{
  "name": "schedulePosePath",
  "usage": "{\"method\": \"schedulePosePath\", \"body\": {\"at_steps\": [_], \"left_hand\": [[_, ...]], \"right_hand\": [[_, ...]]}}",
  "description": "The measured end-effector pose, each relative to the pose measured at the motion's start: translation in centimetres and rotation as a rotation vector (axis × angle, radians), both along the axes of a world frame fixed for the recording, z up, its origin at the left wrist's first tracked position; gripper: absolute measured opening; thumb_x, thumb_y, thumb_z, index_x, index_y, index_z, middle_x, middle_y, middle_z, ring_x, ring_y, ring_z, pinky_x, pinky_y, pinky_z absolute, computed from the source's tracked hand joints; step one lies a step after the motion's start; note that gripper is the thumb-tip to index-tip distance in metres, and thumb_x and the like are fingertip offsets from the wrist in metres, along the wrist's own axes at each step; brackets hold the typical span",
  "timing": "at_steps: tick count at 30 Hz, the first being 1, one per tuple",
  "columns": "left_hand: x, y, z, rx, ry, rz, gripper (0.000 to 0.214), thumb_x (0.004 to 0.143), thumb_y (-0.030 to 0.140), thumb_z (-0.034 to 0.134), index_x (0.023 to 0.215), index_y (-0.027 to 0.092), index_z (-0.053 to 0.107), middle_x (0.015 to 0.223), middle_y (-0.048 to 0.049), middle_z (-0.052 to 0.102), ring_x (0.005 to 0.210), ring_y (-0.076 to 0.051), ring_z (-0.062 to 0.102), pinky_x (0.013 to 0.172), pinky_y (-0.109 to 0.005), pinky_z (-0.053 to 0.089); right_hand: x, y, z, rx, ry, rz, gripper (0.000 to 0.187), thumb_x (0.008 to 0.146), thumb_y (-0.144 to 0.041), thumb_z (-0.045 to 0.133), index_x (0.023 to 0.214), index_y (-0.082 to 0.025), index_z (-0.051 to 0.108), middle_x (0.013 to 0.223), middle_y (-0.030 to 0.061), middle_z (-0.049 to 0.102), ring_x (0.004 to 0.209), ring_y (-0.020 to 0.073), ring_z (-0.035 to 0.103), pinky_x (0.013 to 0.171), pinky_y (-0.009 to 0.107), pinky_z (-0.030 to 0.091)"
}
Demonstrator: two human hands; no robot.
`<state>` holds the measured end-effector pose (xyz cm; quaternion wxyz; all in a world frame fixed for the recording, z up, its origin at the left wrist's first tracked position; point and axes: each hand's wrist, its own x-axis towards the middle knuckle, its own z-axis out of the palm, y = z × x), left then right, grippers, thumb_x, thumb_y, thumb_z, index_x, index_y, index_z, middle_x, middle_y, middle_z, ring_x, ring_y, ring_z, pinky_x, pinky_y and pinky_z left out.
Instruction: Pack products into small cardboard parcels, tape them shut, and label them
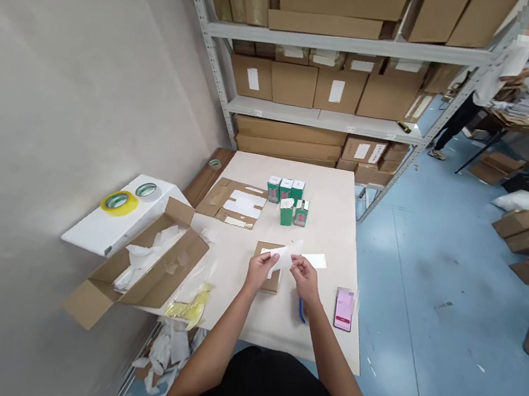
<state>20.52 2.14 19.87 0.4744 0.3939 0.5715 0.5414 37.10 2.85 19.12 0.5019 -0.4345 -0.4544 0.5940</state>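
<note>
My left hand (260, 270) and my right hand (304, 279) both pinch a small white sheet of paper (283, 259), one at each side, just above a small brown cardboard box (271, 283) on the white table (320, 231). Another white label (315, 260) lies flat to the right of the box. Several green-and-white small boxes (288, 201) stand further back on the table. A blue pen-like object (300, 309) lies under my right wrist.
A phone with a pink screen (344, 309) lies near the table's right edge. Flattened cardboard (236, 202) lies at the back left. An open carton with white scraps (151, 267) and tape rolls (120, 202) sit left. Shelves of cartons (324, 86) stand behind. Another person (497, 81) stands far right.
</note>
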Motion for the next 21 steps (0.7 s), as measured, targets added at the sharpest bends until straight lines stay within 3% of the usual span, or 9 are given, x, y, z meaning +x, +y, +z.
{"method": "schedulePosePath", "body": {"at_steps": [5, 10, 12, 15, 18, 21], "left_hand": [[-1.8, -1.9, -0.5, 0.038, 0.045, 0.117, 0.043, 0.085, 0.057, 0.073, 0.078, 0.015, 0.078, 0.075, -0.0024, 0.07, 0.074, -0.018, 0.064, 0.065, -0.027, 0.05], [-4.2, -4.5, -0.6, 0.132, 0.156, 0.207, 0.032, 0.091, 0.049, 0.071, 0.097, 0.019, 0.081, 0.11, -0.0089, 0.076, 0.097, -0.022, 0.07, 0.082, -0.03, 0.056], [-5.8, -5.9, -0.7, 0.15, 0.202, 0.266, 0.03, 0.092, 0.047, 0.07, 0.098, 0.02, 0.08, 0.112, -0.0098, 0.075, 0.1, -0.022, 0.07, 0.085, -0.03, 0.056], [-9.7, -9.1, -1.0, 0.146, 0.215, 0.357, 0.033, 0.092, 0.049, 0.069, 0.085, 0.018, 0.077, 0.098, -0.0081, 0.075, 0.091, -0.02, 0.069, 0.081, -0.029, 0.055], [-15.5, -13.6, -1.5, 0.079, 0.116, 0.598, 0.041, 0.085, 0.055, 0.074, 0.073, 0.016, 0.071, 0.076, -0.0025, 0.068, 0.074, -0.017, 0.064, 0.072, -0.027, 0.051], [-22.0, -19.1, -1.5, 0.059, -0.048, 1.001, 0.045, 0.079, 0.059, 0.077, 0.082, 0.015, 0.072, 0.073, 0.0002, 0.067, 0.07, -0.014, 0.06, 0.069, -0.025, 0.05]], "right_hand": [[-2.7, -0.6, -0.7, -0.166, 0.127, -0.024, 0.022, 0.082, -0.045, 0.073, 0.085, -0.026, 0.062, 0.087, 0.0021, 0.075, 0.083, 0.0226, 0.07, 0.082, 0.04, 0.058], [-7.7, -1.2, -0.7, -0.18, 0.132, 0.095, 0.046, 0.077, -0.048, 0.082, 0.115, -0.026, 0.066, 0.09, 0.0034, 0.076, 0.085, 0.0235, 0.071, 0.085, 0.041, 0.058], [-10.0, -1.5, -0.6, -0.163, 0.086, 0.172, 0.042, 0.074, -0.048, 0.085, 0.106, -0.025, 0.07, 0.089, 0.0042, 0.076, 0.086, 0.0237, 0.071, 0.085, 0.041, 0.057], [-13.7, -2.5, -0.4, -0.137, 0.02, 0.256, 0.032, 0.075, -0.05, 0.083, 0.086, -0.023, 0.071, 0.088, 0.0045, 0.076, 0.085, 0.023, 0.069, 0.082, 0.038, 0.055], [-17.6, -4.6, -0.4, -0.157, 0.038, 0.277, 0.029, 0.074, -0.048, 0.08, 0.079, -0.023, 0.066, 0.1, 0.0053, 0.077, 0.091, 0.0231, 0.067, 0.08, 0.034, 0.052], [-21.6, -8.0, -0.4, -0.199, 0.089, 0.269, 0.028, 0.075, -0.045, 0.076, 0.075, -0.023, 0.058, 0.107, 0.0056, 0.076, 0.097, 0.0231, 0.066, 0.078, 0.032, 0.05]]}}
